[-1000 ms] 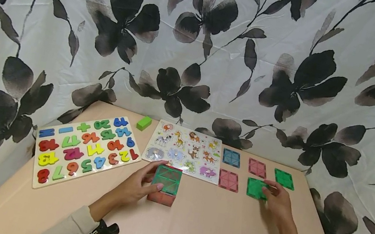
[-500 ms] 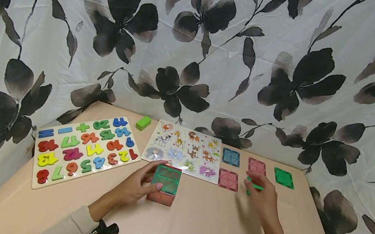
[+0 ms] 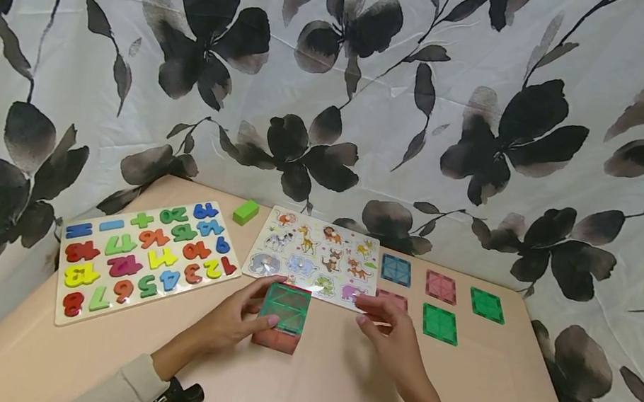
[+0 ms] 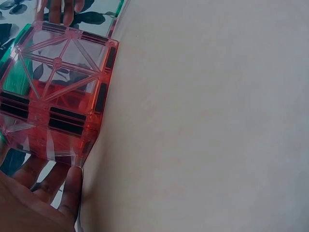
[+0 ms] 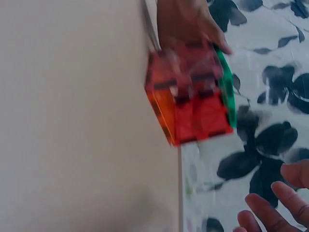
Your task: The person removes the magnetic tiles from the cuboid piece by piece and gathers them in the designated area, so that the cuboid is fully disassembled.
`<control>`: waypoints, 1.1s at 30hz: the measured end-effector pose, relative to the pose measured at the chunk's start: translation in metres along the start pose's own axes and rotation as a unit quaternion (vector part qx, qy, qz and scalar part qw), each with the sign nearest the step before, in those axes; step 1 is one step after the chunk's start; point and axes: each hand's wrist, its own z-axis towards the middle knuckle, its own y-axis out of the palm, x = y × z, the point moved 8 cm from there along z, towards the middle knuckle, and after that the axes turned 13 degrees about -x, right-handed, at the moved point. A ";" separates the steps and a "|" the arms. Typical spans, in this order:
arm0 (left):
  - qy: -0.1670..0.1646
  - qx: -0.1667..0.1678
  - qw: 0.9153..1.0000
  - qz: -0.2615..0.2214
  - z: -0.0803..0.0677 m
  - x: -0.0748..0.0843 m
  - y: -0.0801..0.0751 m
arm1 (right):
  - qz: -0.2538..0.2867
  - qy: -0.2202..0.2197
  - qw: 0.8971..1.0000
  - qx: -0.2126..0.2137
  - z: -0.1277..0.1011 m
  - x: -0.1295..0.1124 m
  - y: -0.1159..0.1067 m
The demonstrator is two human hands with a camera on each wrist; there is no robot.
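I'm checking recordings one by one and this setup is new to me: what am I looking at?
There is no robot here: a person works bare-handed. The wide picture comes from a camera worn on the head; the two close ones come from the wrist cameras. On the table lie a number board, an animal board, a green block, and see-through squares: a blue tile, two red tiles and two green tiles. The left hand holds a box with green and red sides. The right hand holds nothing and partly hides one of the red tiles.
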 end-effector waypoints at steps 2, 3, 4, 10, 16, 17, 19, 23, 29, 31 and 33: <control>-0.002 0.000 1.000 -0.001 0.000 0.000 0.000 | 0.012 -0.009 0.999 -0.031 0.002 -0.004 0.016; -0.003 0.000 1.000 0.000 0.000 -0.001 0.000 | 0.020 -0.014 0.999 -0.049 0.003 -0.006 0.023; -0.003 0.000 1.000 0.001 0.000 -0.001 -0.001 | 0.027 -0.021 0.997 -0.068 0.004 -0.008 0.032; -0.001 -0.003 1.000 0.008 -0.001 -0.002 -0.001 | 0.060 -0.060 0.985 -0.153 0.010 -0.018 0.070; 0.008 -0.006 1.000 0.012 0.000 -0.002 0.000 | 0.107 -0.057 0.974 -0.192 0.015 -0.023 0.094; 0.010 -0.006 1.000 0.012 0.000 -0.001 0.000 | 0.117 -0.054 0.972 -0.197 0.016 -0.023 0.096; 0.012 -0.005 1.000 0.011 0.000 -0.001 0.000 | 0.137 -0.051 0.969 -0.200 0.017 -0.025 0.100; 0.019 -0.006 1.000 0.006 0.001 0.001 0.000 | 0.165 -0.050 0.966 -0.194 0.017 -0.028 0.101; 0.026 -0.009 1.000 0.007 0.001 0.001 0.000 | 0.162 -0.055 0.969 -0.177 0.017 -0.035 0.097; 0.028 -0.009 1.000 0.008 0.001 0.001 -0.001 | 0.161 -0.053 0.970 -0.173 0.016 -0.037 0.096; 0.027 -0.008 1.000 0.007 0.001 0.001 -0.001 | 0.162 -0.048 0.971 -0.170 0.016 -0.039 0.095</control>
